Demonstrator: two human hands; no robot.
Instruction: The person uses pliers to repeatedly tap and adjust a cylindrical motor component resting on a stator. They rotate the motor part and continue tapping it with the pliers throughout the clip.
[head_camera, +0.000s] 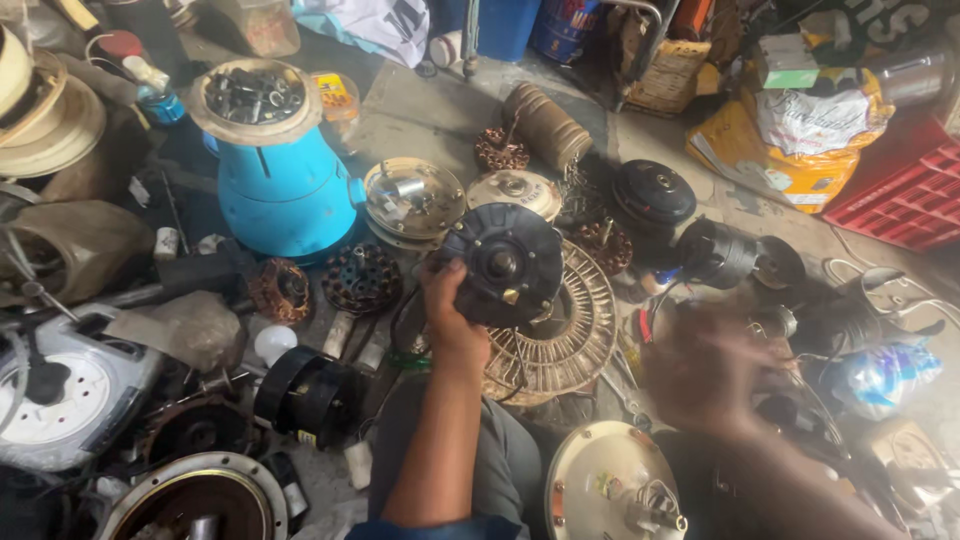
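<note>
One round black motor housing (505, 262), dusty with a brass centre hub, sits gripped in the left hand (447, 300).

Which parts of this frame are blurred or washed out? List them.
Head view: the right hand is smeared by motion blur; the left hand gripping the black motor housing is sharp; hazy glare washes out the lower right corner around the plastic bag.

Left hand (448, 300) gripping, right hand (705, 365) blurred.
</note>
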